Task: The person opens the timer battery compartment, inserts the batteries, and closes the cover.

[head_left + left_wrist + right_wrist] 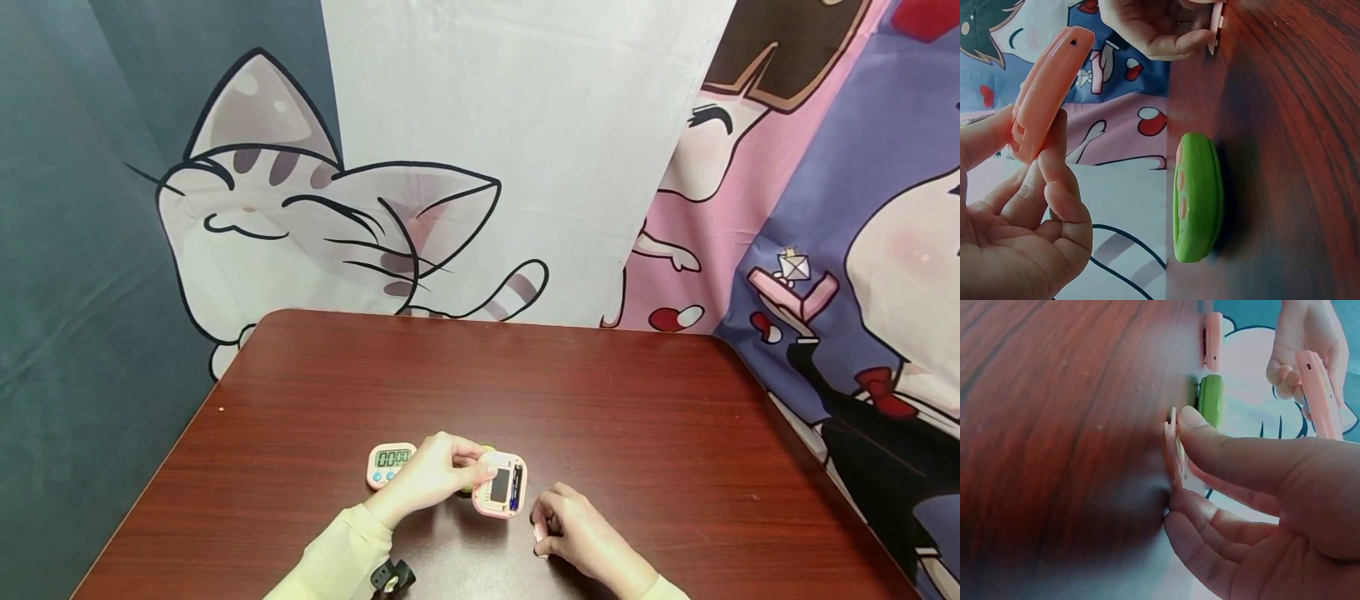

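Note:
My left hand [431, 477] grips a pink digital timer [489, 502] by its edge, raised above the table. Its back faces up in the head view, with the battery slot uncovered and a dark battery [516, 487] showing in it. Lower and to the right, my right hand [579, 531] pinches a thin pink battery cover [1173, 450] close to the tabletop. A green timer [1200, 200] sits on the table, mostly hidden behind my left hand in the head view. Left of that hand lies a second pink timer [372, 467], its display reading zeros.
The reddish-brown wooden table [600, 400] stretches out ahead and to both sides. A cartoon-printed curtain [480, 108] hangs behind its far edge. A small black device [392, 577] is by my left wrist.

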`<action>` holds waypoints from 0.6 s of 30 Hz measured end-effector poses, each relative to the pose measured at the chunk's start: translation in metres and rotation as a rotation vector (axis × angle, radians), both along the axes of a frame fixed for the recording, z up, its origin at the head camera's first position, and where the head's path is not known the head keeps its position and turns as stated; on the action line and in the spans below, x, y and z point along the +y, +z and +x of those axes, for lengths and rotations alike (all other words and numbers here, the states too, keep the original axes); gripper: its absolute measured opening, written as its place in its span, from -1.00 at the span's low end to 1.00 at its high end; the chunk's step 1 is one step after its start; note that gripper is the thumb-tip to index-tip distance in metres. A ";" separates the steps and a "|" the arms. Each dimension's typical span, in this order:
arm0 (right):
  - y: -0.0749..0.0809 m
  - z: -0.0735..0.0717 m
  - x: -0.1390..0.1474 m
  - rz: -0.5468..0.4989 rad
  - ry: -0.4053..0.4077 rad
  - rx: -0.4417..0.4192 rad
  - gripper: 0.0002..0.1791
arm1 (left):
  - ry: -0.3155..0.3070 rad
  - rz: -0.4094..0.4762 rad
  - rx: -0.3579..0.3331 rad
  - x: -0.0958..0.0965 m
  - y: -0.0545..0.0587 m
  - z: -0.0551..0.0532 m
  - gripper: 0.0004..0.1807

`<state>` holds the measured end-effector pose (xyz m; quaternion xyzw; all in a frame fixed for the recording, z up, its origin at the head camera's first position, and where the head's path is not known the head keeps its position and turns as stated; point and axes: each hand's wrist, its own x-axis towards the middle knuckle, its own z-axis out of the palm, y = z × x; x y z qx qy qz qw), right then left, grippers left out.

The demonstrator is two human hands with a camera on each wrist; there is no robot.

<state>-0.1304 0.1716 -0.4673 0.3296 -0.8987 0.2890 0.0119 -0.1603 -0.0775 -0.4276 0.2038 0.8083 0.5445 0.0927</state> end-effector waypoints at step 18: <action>0.007 -0.001 -0.004 -0.050 -0.080 -0.208 -0.58 | -0.008 0.034 -0.007 0.000 0.000 0.002 -0.64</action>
